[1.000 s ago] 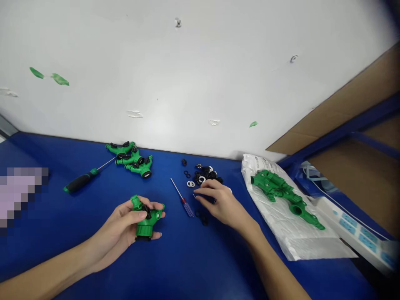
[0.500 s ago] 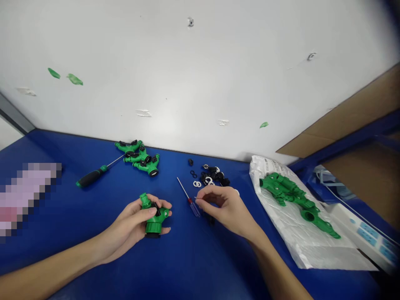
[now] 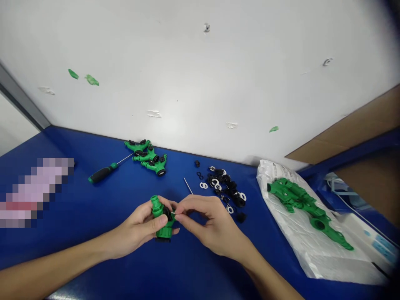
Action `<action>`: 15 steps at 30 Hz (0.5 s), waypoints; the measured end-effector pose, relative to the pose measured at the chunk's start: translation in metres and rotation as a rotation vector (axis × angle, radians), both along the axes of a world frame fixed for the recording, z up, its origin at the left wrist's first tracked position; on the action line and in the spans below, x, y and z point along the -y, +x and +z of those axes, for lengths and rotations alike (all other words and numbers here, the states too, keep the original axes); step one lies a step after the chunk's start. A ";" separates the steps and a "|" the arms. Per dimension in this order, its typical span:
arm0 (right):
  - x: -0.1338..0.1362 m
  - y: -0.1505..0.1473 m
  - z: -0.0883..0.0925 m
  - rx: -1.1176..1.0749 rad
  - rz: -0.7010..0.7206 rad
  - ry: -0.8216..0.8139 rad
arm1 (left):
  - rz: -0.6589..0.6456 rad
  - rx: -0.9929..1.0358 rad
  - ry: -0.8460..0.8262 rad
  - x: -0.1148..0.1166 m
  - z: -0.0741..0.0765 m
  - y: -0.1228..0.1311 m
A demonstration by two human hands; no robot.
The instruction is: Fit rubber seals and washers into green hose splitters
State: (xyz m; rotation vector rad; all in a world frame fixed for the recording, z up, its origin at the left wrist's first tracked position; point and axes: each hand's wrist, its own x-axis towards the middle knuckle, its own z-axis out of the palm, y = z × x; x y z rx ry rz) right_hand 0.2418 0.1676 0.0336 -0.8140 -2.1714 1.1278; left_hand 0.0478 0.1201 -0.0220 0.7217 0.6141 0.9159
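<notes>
My left hand (image 3: 137, 227) is closed around a green Y-shaped hose splitter (image 3: 164, 231) with a black lever, its collar pointing down. From the right, my right hand (image 3: 215, 225) pinches a small thin metallic piece (image 3: 173, 213), like a screw, between thumb and forefinger. Its tip meets the side of the splitter; how far it goes in is hidden by the fingers. Behind my right hand only the shaft of a small screwdriver (image 3: 188, 186) shows. Loose black fittings (image 3: 234, 193) and white washers (image 3: 215, 183) lie just beyond that hand.
Several green splitters (image 3: 153, 164) with black levers lie at the back, touching a black-and-green screwdriver (image 3: 101, 174). Green splitter bodies (image 3: 296, 200) rest on a white padded bag (image 3: 304, 246) at right, near a power strip (image 3: 359, 233). A white wall (image 3: 178, 66) bounds the blue table.
My right hand has moved left from beside the loose parts to the splitter, carrying the small piece. The left hand still grips the splitter. The view has shifted slightly.
</notes>
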 end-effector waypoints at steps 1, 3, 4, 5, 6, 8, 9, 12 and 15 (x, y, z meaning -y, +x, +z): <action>0.000 0.000 0.001 0.008 0.009 0.010 | -0.001 -0.005 0.013 0.000 -0.001 0.000; 0.000 -0.001 0.003 0.026 0.041 0.022 | -0.010 -0.013 0.040 0.000 -0.001 0.000; 0.000 -0.001 0.004 0.034 0.052 0.025 | -0.013 -0.016 0.048 0.000 -0.002 0.000; 0.001 -0.001 0.004 0.038 0.053 0.025 | -0.017 -0.018 0.053 0.001 -0.002 0.000; 0.001 0.000 0.005 0.040 0.046 0.025 | -0.020 -0.019 0.055 0.001 -0.003 0.000; 0.001 0.001 0.006 0.032 0.022 0.019 | -0.017 -0.021 0.051 0.001 -0.003 0.000; 0.001 0.002 0.006 0.024 0.015 0.012 | -0.015 -0.022 0.048 0.002 -0.003 0.000; 0.001 0.002 0.005 0.008 0.035 -0.004 | -0.020 -0.018 0.051 0.002 -0.002 0.000; 0.003 0.000 0.001 0.003 0.057 0.008 | -0.029 -0.017 0.067 0.002 -0.001 0.001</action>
